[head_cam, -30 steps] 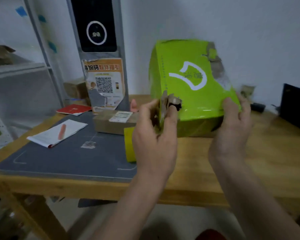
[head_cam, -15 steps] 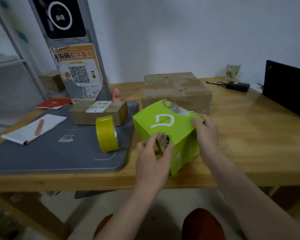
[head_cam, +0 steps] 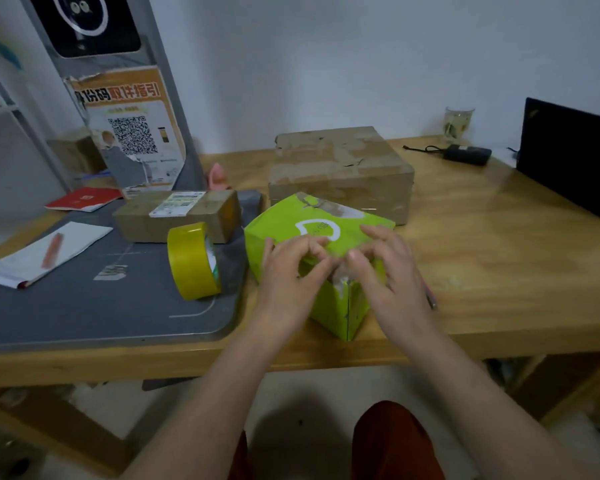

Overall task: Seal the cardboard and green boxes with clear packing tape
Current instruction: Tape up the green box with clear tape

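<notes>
The green box (head_cam: pixel 326 233) with a white logo stands on the wooden table (head_cam: pixel 499 258) near its front edge, one corner turned toward me. My left hand (head_cam: pixel 288 275) has its thumb and forefinger curled together at the box's near top edge, pinching a crumpled strip of clear tape (head_cam: pixel 340 277) that runs over the corner. My right hand (head_cam: pixel 385 271) rests its bent fingertips on the box top beside that strip. The large cardboard box (head_cam: pixel 340 168) sits just behind. A yellowish tape roll (head_cam: pixel 193 261) stands on edge on the grey mat (head_cam: pixel 84 306).
A small labelled cardboard box (head_cam: pixel 177 216) lies on the mat behind the roll. A notepad with a pen (head_cam: pixel 45 252) and a red booklet (head_cam: pixel 84 199) lie left. A dark screen (head_cam: pixel 572 157), a power adapter (head_cam: pixel 466 154) and a glass (head_cam: pixel 458 124) stand at the back right.
The green box came down from mid-air onto the table. My left hand no longer shows the brownish scrap it held. Both hands moved to the box's near top edge.
</notes>
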The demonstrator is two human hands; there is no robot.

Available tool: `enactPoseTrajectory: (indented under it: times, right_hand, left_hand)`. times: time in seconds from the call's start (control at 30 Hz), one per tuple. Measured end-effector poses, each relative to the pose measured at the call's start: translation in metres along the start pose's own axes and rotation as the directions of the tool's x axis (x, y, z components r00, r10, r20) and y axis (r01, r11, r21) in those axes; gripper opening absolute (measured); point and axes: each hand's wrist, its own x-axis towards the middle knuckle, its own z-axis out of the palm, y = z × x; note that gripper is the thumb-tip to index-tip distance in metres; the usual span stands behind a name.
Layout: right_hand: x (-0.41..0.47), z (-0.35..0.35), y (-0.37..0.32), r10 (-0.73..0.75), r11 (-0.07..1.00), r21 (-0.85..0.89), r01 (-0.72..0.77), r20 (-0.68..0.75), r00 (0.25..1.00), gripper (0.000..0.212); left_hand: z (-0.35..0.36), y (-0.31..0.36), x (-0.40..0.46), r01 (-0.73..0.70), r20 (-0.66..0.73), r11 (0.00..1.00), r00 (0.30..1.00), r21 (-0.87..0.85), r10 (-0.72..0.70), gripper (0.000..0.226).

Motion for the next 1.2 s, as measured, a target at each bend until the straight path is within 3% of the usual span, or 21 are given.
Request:
enactPoseTrajectory:
  times: [0.07, 0.13, 0.23, 0.4, 0.5, 0.57, 0.67, 0.73, 0.87, 1.0, 1.13, 1.17, 1.2]
  right_hand:
    - [-0.008, 0.0, 0.003, -0.004, 0.998, -0.065, 0.004, 0.011, 1.0, 0.035]
    - [-0.014, -0.003, 0.006, -0.022, 0.994, -0.102, 0.024, 0.022, 1.0, 0.044]
    - [-0.017, -0.012, 0.009, -0.006, 0.996, -0.093, 0.015, 0.096, 0.995, 0.042]
    - [-0.01, -0.019, 0.004, 0.067, 0.997, -0.04, -0.062, 0.138, 0.988, 0.035]
    - [0.002, -0.022, 0.005, 0.146, 0.983, 0.086, -0.16, 0.153, 0.977, 0.015]
    - [0.008, -0.028, 0.006, 0.192, 0.947, 0.222, -0.233, 0.19, 0.963, 0.014]
    - [0.008, -0.039, 0.011, 0.134, 0.928, 0.307, -0.209, 0.249, 0.959, 0.021]
    - [0.005, -0.044, 0.016, 0.066, 0.939, 0.305, -0.158, 0.293, 0.954, 0.023]
    - [0.002, -0.044, 0.016, 0.019, 0.928, 0.352, -0.124, 0.287, 0.958, 0.01]
    - [0.002, -0.043, 0.02, 0.008, 0.943, 0.317, -0.099, 0.275, 0.961, 0.02]
    - [0.002, -0.043, 0.02, 0.006, 0.95, 0.296, -0.096, 0.292, 0.956, 0.027]
    - [0.003, -0.043, 0.019, 0.013, 0.951, 0.293, -0.101, 0.289, 0.957, 0.027]
    - [0.003, -0.043, 0.018, 0.015, 0.953, 0.287, -0.101, 0.286, 0.958, 0.028]
  left_hand:
    - [0.013, 0.002, -0.005, 0.016, -0.094, 1.0, 0.995, -0.022, -0.018, 0.016]
    - [0.019, 0.001, -0.012, -0.059, -0.123, 0.998, 0.99, 0.029, 0.062, 0.024]
    - [0.011, -0.006, -0.017, -0.211, 0.013, 0.97, 0.977, 0.122, 0.211, 0.045]
    - [-0.001, -0.01, -0.003, -0.254, 0.104, 0.964, 0.964, 0.078, 0.245, 0.044]
    - [0.006, -0.004, 0.003, -0.234, 0.053, 0.967, 0.972, 0.102, 0.23, 0.037]
    - [0.013, 0.001, 0.002, -0.218, 0.02, 0.969, 0.976, 0.114, 0.218, 0.031]
    - [0.016, 0.005, 0.001, -0.223, 0.007, 0.971, 0.975, 0.092, 0.223, 0.024]
    - [0.012, 0.0, 0.002, -0.236, -0.005, 0.967, 0.971, 0.096, 0.238, 0.033]
    - [0.007, -0.012, 0.005, -0.244, 0.041, 0.937, 0.97, 0.249, 0.241, 0.052]
    - [0.006, -0.016, 0.001, -0.28, 0.056, 0.908, 0.959, 0.313, 0.277, 0.05]
    - [-0.003, 0.002, 0.011, -0.134, 0.075, 0.972, 0.99, 0.195, 0.121, 0.024]
    - [-0.005, 0.011, 0.018, -0.069, 0.099, 0.973, 0.994, 0.218, 0.048, 0.011]
    - [-0.008, 0.022, 0.025, -0.016, 0.132, 0.957, 0.991, 0.29, -0.024, 0.013]
